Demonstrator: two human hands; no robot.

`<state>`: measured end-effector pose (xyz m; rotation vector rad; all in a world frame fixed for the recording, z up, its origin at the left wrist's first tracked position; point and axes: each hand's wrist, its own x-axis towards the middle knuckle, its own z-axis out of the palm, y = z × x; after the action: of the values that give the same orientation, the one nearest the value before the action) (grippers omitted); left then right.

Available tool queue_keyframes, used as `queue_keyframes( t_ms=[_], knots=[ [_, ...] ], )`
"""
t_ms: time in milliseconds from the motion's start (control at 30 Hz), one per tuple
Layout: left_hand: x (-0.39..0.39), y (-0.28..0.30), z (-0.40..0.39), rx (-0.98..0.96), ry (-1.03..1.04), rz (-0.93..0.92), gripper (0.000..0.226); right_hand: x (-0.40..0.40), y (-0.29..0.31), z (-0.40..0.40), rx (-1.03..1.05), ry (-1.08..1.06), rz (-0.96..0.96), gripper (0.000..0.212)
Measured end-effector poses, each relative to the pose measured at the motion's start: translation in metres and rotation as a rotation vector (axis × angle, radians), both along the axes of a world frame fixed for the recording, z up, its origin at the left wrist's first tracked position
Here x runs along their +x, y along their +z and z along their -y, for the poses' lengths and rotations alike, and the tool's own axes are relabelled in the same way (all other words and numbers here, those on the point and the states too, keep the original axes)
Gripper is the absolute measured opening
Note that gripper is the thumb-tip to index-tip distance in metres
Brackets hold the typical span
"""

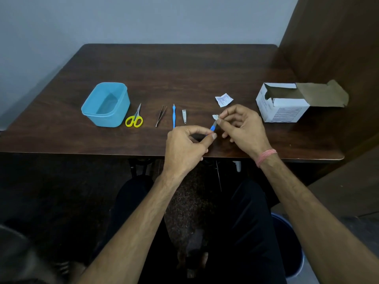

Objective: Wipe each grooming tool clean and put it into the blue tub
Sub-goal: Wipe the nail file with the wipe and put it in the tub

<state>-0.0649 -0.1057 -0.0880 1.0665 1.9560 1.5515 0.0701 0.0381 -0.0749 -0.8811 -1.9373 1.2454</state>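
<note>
Hands meet above the near edge of a dark wooden table (184,64). Left hand (184,148) pinches the blue handle of a small grooming tool (213,127); right hand (242,128) pinches a white wipe (215,116) at the tool's tip. At ten o'clock from the hands sits the blue tub (105,104). Between tub and hands lie yellow-handled scissors (134,117), tweezers (161,115), a blue-handled pusher (174,115) and nail clippers (184,116). At one o'clock lies a torn sachet (224,100); at two o'clock, an open white box (283,103).
</note>
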Motion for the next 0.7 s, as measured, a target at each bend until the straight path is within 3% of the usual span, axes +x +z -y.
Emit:
queue_keyframes(
  t_ms=[167, 433, 700],
  knots=[
    [-0.0015, 0.0008, -0.0005, -0.012, -0.019, 0.019, 0.033, -0.0009, -0.0014, 0.0004, 0.002, -0.014, -0.008, 0.008],
    [-0.0030, -0.0003, -0.0011, -0.025, -0.001, -0.008, 0.024, 0.0024, -0.0031, 0.0026, 0.031, 0.019, -0.018, 0.006],
    [-0.0032, 0.0018, -0.0002, -0.028, -0.003, -0.034, 0.016, 0.0003, -0.0018, 0.0008, 0.005, -0.099, -0.043, 0.007]
  ],
)
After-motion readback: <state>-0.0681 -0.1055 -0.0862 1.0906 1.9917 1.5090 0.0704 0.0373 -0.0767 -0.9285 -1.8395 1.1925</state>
